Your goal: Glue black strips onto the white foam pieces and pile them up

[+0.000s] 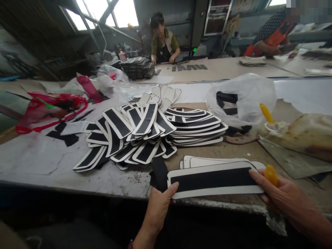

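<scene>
A white-edged panel with a black strip [215, 180] spans between my two hands near the table's front edge. Its left end is pinched by my left hand [162, 202], thumb on top; black fabric [159, 171] lies right beside that hand. My right hand [278, 193] grips the right end with its thumb on the face, and a yellow handle [271, 175] sticks out from the same hand. Behind the held panel lie several plain white panels [218, 161]. Farther back is a large loose pile of black-and-white panels [145, 119], neatly stacked on its right side [198, 129].
A clear plastic bag [249, 100] and a yellow-handled brush [267, 113] by a stained bag [311, 133] are at right. A red bag [54, 109] sits at left. Across the tables, one person [164, 46] works near dark stacks [137, 67]; another [272, 38] leans in at right.
</scene>
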Motion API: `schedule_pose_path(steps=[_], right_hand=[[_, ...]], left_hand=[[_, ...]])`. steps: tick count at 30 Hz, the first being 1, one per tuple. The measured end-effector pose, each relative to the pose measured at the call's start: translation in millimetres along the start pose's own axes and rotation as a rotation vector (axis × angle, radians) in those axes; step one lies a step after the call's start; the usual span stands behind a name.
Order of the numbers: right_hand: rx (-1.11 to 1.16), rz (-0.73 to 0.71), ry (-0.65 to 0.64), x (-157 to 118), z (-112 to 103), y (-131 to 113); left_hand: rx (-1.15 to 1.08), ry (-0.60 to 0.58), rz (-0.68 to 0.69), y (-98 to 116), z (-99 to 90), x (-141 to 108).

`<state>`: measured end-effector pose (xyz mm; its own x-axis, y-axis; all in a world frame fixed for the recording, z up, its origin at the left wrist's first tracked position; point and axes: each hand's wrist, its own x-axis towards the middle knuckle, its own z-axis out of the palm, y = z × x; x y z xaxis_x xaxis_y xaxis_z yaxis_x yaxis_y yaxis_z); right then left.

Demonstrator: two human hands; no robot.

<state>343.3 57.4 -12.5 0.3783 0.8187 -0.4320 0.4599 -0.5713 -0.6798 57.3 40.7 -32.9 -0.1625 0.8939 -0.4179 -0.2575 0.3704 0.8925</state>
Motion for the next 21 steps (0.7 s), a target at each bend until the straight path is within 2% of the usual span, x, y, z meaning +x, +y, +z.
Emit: schedule_pose_path(steps=[4,8,11,14,21], right_hand=[[-0.082,-0.05,0.042,-4.6,-2.1,-3.9],[-0.031,-0.081,0.003,-11.0,-4.6,-9.9],[0.085,-0.055,-0.039,-16.7,-4.9,-13.4],[0.25,-0.099,-0.114,-20.0,-4.4,-12.3],[0.58,-0.143,-0.288,-17.6,-4.2,-0.1]], left_hand=[[-0.024,0.001,0.0,-0.2,-1.1,-0.6],[-0.074,0.003,-0.052,0.5,-4.1,-2.1],[-0.116,-0.04,-0.092,1.9,-6.7,-3.5],[-0.094,-0.044,-0.154,3.2,-7.8,-5.2],[-0.151,0.085,-0.24,5.0,-3.4,-6.0]])
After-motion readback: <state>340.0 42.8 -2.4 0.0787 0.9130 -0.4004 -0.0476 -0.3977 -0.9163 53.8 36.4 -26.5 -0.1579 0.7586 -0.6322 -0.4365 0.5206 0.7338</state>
